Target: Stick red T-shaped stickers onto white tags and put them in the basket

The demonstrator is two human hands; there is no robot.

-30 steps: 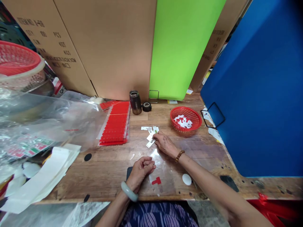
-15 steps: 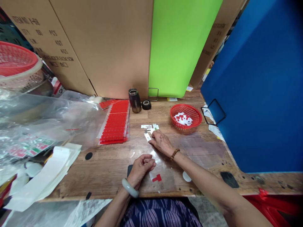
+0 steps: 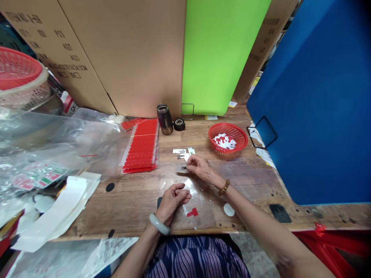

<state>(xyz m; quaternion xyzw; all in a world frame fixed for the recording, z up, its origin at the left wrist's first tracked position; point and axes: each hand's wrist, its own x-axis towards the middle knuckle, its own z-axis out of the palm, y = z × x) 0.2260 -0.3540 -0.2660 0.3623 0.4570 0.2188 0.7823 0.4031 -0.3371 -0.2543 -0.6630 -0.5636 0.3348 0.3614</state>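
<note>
My right hand (image 3: 201, 168) pinches a small flat tag (image 3: 183, 168), light with a dark, hole-like mark, just above the table. Beyond its fingers lies a loose group of small white and grey cards (image 3: 182, 153). My left hand (image 3: 174, 197) hovers at the near side, fingers loosely curled and apart, with nothing seen in them. Beside it, a red T-shaped piece (image 3: 192, 212) lies on a clear plastic sheet (image 3: 204, 214). A red basket (image 3: 213, 145) at the right holds several white and red pieces.
Red strips in clear sleeves (image 3: 142, 144) lie at left of centre. A dark flask (image 3: 165, 119) stands open beside its lid (image 3: 179, 124). Plastic bags (image 3: 95, 135) and white paper strips (image 3: 65, 206) crowd the left. A green panel (image 3: 217, 58) and blue panel (image 3: 315, 108) stand behind and right.
My right hand has drawn back slightly from the group of cards, now with the tag raised in its fingers. My left hand has barely moved.
</note>
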